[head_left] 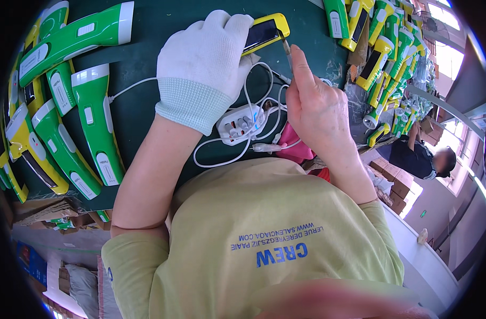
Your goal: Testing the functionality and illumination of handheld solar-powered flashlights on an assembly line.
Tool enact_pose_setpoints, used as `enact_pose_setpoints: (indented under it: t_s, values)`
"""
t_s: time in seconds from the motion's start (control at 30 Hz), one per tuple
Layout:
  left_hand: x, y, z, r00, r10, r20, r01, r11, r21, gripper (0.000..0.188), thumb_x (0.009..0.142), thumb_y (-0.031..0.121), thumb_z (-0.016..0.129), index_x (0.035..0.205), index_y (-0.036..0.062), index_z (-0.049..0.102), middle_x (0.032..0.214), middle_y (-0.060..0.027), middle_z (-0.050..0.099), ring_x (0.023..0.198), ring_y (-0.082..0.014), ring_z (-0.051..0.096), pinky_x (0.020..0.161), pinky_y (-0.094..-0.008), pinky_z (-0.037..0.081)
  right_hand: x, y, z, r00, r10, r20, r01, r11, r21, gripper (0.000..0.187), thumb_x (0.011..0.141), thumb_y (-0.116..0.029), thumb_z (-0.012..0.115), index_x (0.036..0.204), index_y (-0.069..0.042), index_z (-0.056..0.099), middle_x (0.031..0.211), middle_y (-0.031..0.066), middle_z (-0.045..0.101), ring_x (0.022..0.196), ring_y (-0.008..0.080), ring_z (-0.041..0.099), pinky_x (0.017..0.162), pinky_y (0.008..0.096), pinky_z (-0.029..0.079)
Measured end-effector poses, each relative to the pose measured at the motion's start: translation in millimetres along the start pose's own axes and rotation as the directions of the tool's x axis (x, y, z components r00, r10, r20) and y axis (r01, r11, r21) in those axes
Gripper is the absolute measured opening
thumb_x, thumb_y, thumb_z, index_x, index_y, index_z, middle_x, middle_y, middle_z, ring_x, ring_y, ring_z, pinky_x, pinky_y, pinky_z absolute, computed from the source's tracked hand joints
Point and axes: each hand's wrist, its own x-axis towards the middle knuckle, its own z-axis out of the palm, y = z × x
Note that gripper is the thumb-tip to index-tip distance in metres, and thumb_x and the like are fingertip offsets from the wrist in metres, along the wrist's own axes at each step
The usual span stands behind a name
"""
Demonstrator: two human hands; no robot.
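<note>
My left hand [203, 58], in a white knit glove, grips a yellow flashlight [279, 24] with a dark glossy panel. The glove covers one part of the flashlight. My bare right hand [317, 103] is closed round a thin, narrow tool [287, 49], its index finger stretched along it. The tool's tip meets or nearly meets the flashlight's yellow edge, and its exact kind is hard to make out. Below the hands, a white power strip [237, 126] lies among looped white cables, with a pink object [296, 146] beside it.
Green-and-white flashlights [96, 119] and yellow ones lie piled at the left; a white cable runs to one. More flashlights [374, 64] heap up on the right side of the dark green table [147, 26]. Another person [413, 157] is at the far right, near cardboard boxes [397, 183].
</note>
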Motion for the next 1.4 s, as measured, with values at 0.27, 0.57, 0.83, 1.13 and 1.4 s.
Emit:
enact_pose_setpoints:
  t_s: [0.27, 0.57, 0.83, 1.13, 1.4]
  values:
    - [-1.5, 0.9, 0.6, 0.999, -0.037, 0.023, 0.037, 0.999, 0.007, 0.048, 0.074, 0.030, 0.079, 0.117, 0.0154, 0.062, 0.095, -0.0037, 0.063, 0.081, -0.0232, 0.066, 0.066, -0.0339, 0.052, 2.6, -5.8, -2.9, 0.999, 0.018, 0.035, -0.017, 0.999, -0.037, 0.055, 0.083, -0.003, 0.058, 0.136, 0.000, 0.046, 0.065, 0.0148, 0.062, 0.053, 0.0323, 0.062, 0.051, 0.0432, 0.051]
    - [-2.6, 4.4, 2.0, 0.999, -0.028, 0.017, 0.027, 0.997, 0.065, 0.051, 0.073, 0.031, 0.080, 0.117, 0.0134, 0.061, 0.095, -0.0047, 0.062, 0.079, -0.0238, 0.065, 0.064, -0.0346, 0.052, 12.3, -15.9, 0.4, 0.994, 0.000, 0.107, 0.017, 0.987, -0.157, 0.058, 0.079, -0.005, 0.063, 0.134, 0.003, 0.046, 0.061, 0.0119, 0.060, 0.053, 0.0313, 0.063, 0.051, 0.0435, 0.051]
    - [-1.2, 4.6, 2.3, 1.000, -0.018, 0.024, 0.017, 0.998, 0.066, 0.050, 0.074, 0.032, 0.078, 0.117, 0.0138, 0.062, 0.093, -0.0042, 0.061, 0.081, -0.0234, 0.065, 0.066, -0.0346, 0.052, 44.3, 11.0, -13.6, 0.999, -0.050, 0.015, 0.049, 0.995, 0.084, 0.048, 0.084, -0.006, 0.055, 0.132, -0.006, 0.051, 0.068, 0.0241, 0.060, 0.064, 0.0419, 0.061, 0.060, 0.0484, 0.049]
    - [-3.4, 3.7, -2.6, 0.995, -0.013, 0.097, 0.010, 0.999, 0.036, 0.050, 0.073, 0.032, 0.079, 0.116, 0.0145, 0.062, 0.096, -0.0031, 0.061, 0.084, -0.0224, 0.065, 0.069, -0.0334, 0.052, 37.9, 50.4, -18.0, 0.977, 0.208, 0.041, -0.126, 0.418, 0.900, 0.039, 0.097, -0.007, 0.054, 0.136, -0.004, 0.051, 0.084, 0.0052, 0.066, 0.071, 0.0084, 0.061, 0.068, 0.0228, 0.049]
    - [-3.2, -4.9, -13.6, 0.965, 0.215, 0.148, -0.199, 0.973, -0.120, 0.048, 0.072, 0.022, 0.077, 0.116, 0.0110, 0.062, 0.108, -0.0058, 0.066, 0.096, -0.0261, 0.063, 0.089, -0.0388, 0.046, 34.1, 90.6, -6.7, 0.950, 0.118, 0.289, -0.293, 0.657, 0.695, 0.025, 0.097, -0.027, 0.061, 0.100, -0.003, 0.067, 0.073, -0.0010, 0.058, 0.066, 0.0065, 0.050, 0.063, 0.0236, 0.043]
